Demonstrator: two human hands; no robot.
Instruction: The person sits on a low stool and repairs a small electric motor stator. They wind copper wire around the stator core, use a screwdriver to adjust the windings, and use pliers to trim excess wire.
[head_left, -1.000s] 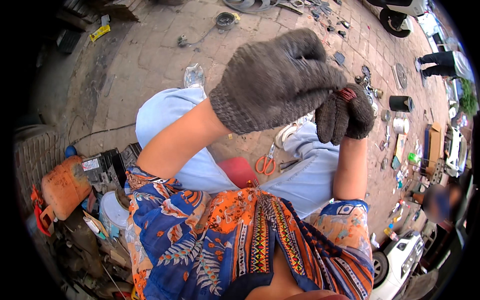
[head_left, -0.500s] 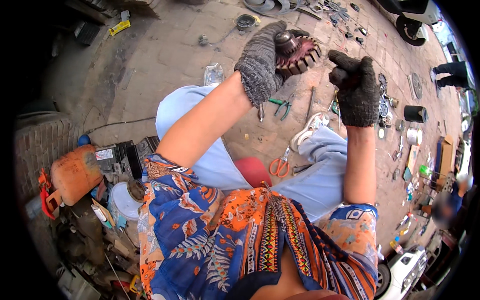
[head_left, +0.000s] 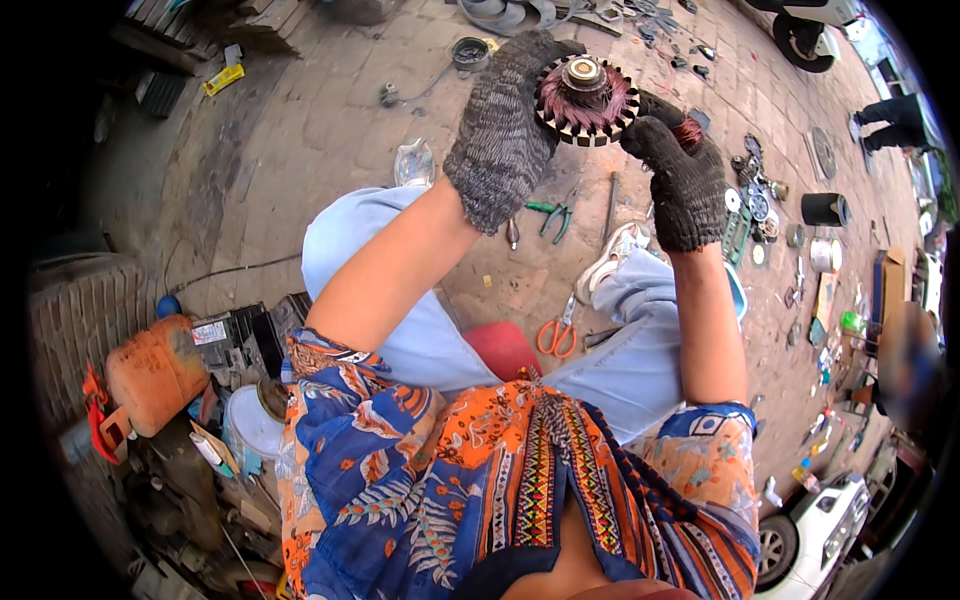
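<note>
My gloved left hand (head_left: 500, 130) is closed on a round slotted motor armature (head_left: 590, 110), with reddish copper windings and a central hub facing up toward me. My gloved right hand (head_left: 680, 185) is beside it, fingers curled around a small bundle of red copper wire (head_left: 687, 132), its fingertips at the armature's lower right edge; whether they touch it I cannot tell. Below the hands, between my legs, lie green-handled pliers (head_left: 555, 218), a metal rod (head_left: 611, 200) and orange-handled scissors (head_left: 555, 338).
An orange jerrycan (head_left: 155, 375), black batteries (head_left: 235, 340) and a white bucket (head_left: 252, 420) crowd my left. Scattered parts (head_left: 760, 200) and a cardboard box (head_left: 888, 280) lie right. A person's legs (head_left: 885, 125), a blurred person (head_left: 905, 355), a scooter (head_left: 805, 30) and a white car (head_left: 820, 530) appear rightward.
The armature, hidden in the oldest frame, has turned face up. Since half a second ago my right hand has moved left, up against it, and the red wire in it shows again.
</note>
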